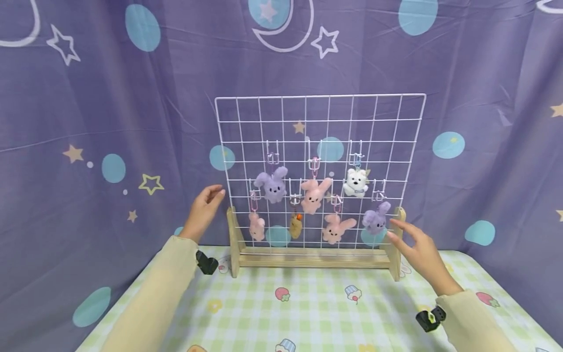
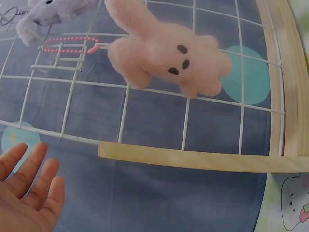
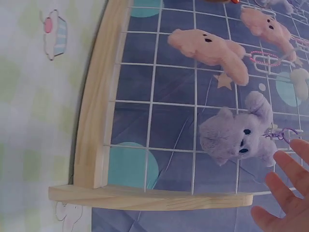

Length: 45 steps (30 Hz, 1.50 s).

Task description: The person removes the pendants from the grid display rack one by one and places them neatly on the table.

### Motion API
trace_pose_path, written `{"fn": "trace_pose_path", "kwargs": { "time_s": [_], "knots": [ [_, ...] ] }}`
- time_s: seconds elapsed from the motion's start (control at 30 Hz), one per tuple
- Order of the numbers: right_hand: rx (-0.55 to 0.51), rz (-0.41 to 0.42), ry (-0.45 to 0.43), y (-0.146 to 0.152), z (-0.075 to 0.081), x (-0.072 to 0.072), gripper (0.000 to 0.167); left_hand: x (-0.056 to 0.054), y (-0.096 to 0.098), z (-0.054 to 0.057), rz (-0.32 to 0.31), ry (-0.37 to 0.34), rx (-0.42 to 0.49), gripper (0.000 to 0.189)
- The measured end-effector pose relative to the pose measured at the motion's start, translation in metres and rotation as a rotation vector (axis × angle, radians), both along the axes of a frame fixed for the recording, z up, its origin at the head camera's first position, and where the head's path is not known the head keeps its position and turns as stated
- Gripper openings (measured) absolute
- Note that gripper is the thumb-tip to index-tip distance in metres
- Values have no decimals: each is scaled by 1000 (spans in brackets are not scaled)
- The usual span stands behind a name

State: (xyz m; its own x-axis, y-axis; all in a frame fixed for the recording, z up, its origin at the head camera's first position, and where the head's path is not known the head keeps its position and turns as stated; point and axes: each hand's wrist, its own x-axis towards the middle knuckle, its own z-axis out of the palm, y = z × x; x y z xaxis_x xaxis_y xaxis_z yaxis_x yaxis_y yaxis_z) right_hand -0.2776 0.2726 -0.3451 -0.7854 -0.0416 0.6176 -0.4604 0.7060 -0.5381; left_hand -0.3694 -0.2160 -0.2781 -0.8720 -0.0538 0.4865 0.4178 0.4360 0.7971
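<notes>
A white wire grid rack point(image 1: 320, 120) stands upright in a wooden base point(image 1: 314, 260), hung with several small plush keychains. My left hand point(image 1: 204, 209) is beside the grid's left edge with relaxed fingers, holding nothing; a pink bunny plush point(image 2: 159, 53) hangs nearest it. On the other side, my right hand point(image 1: 418, 249) has its fingers extended close to the lower right purple bunny plush point(image 1: 375, 219). Its fingertips sit near that plush's purple clasp point(image 3: 277, 134) in the right wrist view. A white bear plush point(image 1: 356, 183) and another purple bunny plush point(image 1: 272, 186) hang higher up.
Between the bunnies hangs a small brown plush point(image 1: 296, 226) with an orange bit on top. Two more pink bunny plushes, one central point(image 1: 313, 196) and one lower point(image 1: 335, 229), hang by hooks. A green checked cloth point(image 1: 316, 313) covers the table; a purple patterned curtain point(image 1: 176, 98) hangs behind.
</notes>
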Motion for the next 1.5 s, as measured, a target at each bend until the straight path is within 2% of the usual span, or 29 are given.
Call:
{"fn": "trace_pose_path", "kwargs": {
  "time_s": [0.13, 0.3, 0.53, 0.7, 0.8, 0.87, 0.97, 1.1, 1.37, 1.5],
  "knots": [
    [-27, -10, -14, 0, 4, -2, 44, -8, 2, -2, 21, 5, 60, 45],
    [-57, -20, 14, 2, 9, -6, 41, -20, 5, -2, 9, 7, 129, 44],
    [-180, -12, -11, 2, 14, -20, 43, -34, 5, -2, -10, 35, 249, 42],
    [-250, -13, 10, 3, 19, -29, 40, -35, 6, 2, 0, 39, 250, 42],
    [-299, 8, 30, 5, 25, -36, 38, -32, 8, 6, -18, 30, 263, 41],
    [-343, 34, 21, 4, 30, -37, 37, -26, 11, 12, -35, 19, 267, 40],
    [-394, 64, -11, 4, 33, -42, 37, -28, 13, 13, -54, 23, 282, 38],
    [-398, 64, -23, 5, 34, -51, 37, -40, 11, 8, -53, 59, 306, 36],
    [-380, 48, -29, 5, 41, -56, 37, -44, 15, 9, -150, 105, 367, 34],
    [-374, 43, -41, 4, 43, -57, 38, -44, 15, 10, -165, 110, 379, 33]
  ]
}}
